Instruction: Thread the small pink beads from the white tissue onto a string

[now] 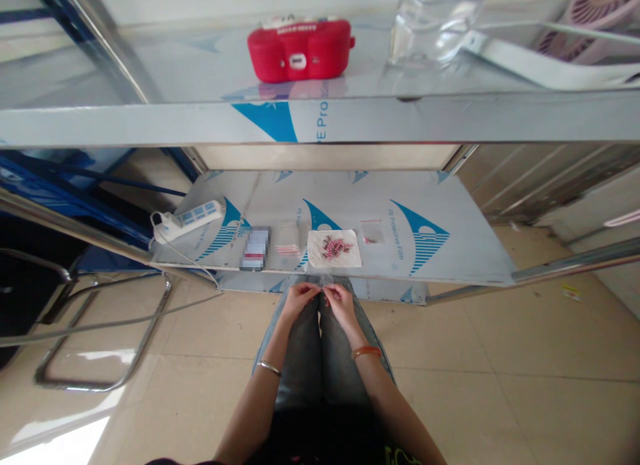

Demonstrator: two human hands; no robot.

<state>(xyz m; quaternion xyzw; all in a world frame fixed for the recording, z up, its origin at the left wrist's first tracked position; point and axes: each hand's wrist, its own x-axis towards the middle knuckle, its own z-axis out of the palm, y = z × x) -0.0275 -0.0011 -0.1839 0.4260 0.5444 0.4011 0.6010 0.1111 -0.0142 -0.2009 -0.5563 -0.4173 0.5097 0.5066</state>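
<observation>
Both hands meet over the knees, just short of the front edge of the low steel shelf covered in white-and-blue protective film (450,252). The left hand (299,298) and the right hand (340,300) have their fingers curled narrow, pinching between them a small clear plastic bag (323,283), which is too faint to show its long axis or which way its mouth points. It sits between the fingertips, right at the shelf's front lip. On the shelf just beyond lie a white paper sheet holding a heap of small pink pieces (334,248), a small clear bag with pink bits (372,232) to its right, and a flat clear packet (287,242) to its left, with a blurred card (255,248) beside that. A white power strip (189,220) lies at the shelf's left end, well apart. The right half of the shelf is bare film. Above, on the upper steel shelf (150,122), stands a red zipped case (299,50). Tiled floor (500,358) spreads open to both sides of the legs.
</observation>
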